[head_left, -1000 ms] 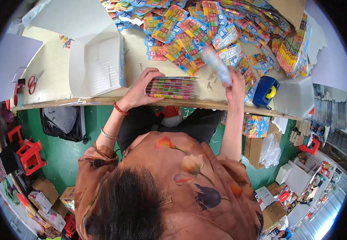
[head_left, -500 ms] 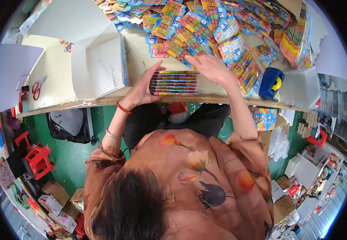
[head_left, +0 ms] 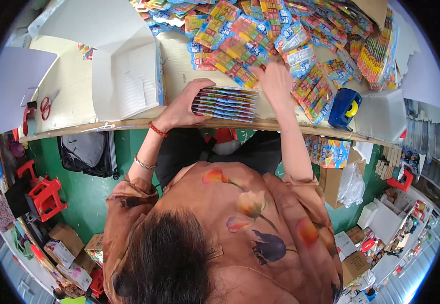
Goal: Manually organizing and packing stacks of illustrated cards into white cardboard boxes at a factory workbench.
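A row of colourful flat packets stands on edge near the table's front edge, pressed together into a block. My left hand is closed around the left end of this block, thumb and fingers on opposite sides. Over the loose pile, my right hand reaches down with thumb and fingers apart. Its fingertips are at the edge of a yellow, red and blue packet; I see nothing gripped in them. More loose packets lie just to the right of that hand.
An open white box stands left of my left hand. Red scissors lie farther left. A blue tape dispenser and a translucent bin are at the right. Bundled packets stand at the far right.
My right hand has shifted right and slightly away from me over the pile. The held block of packets has tilted a little, its right end fanning out.
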A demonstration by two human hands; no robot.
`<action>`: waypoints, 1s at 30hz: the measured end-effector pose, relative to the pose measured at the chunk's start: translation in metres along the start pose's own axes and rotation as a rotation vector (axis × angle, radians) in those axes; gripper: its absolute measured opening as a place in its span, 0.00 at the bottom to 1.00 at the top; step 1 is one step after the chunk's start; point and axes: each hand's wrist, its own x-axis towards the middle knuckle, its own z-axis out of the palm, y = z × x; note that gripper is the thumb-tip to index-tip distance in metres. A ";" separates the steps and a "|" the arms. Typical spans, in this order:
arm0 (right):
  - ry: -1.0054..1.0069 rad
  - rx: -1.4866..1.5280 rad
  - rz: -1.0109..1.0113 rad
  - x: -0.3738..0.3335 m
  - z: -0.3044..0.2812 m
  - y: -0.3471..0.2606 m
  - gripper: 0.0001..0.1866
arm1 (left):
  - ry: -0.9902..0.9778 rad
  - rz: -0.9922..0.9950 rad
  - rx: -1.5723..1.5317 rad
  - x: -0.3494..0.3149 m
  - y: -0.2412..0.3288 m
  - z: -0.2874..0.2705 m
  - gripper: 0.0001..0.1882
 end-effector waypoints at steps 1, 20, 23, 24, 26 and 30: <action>0.130 -0.141 -0.047 0.002 0.008 0.002 0.24 | 0.000 0.020 0.001 0.003 0.001 0.000 0.40; -0.030 1.018 -0.032 -0.033 -0.003 0.068 0.09 | 0.158 -0.218 -0.162 -0.013 0.006 0.010 0.60; 0.090 1.068 0.018 -0.043 -0.003 0.070 0.08 | 0.080 -0.167 -0.055 -0.009 0.008 0.004 0.60; 0.105 1.091 0.064 -0.046 -0.004 0.066 0.08 | 0.057 -0.104 0.076 -0.008 0.009 0.002 0.59; 0.079 1.115 0.103 -0.048 -0.003 0.055 0.08 | 0.062 -0.168 0.020 -0.011 0.014 0.004 0.59; -0.095 0.995 -0.105 -0.048 0.016 0.030 0.10 | 0.167 -0.183 -0.050 -0.020 0.006 0.018 0.62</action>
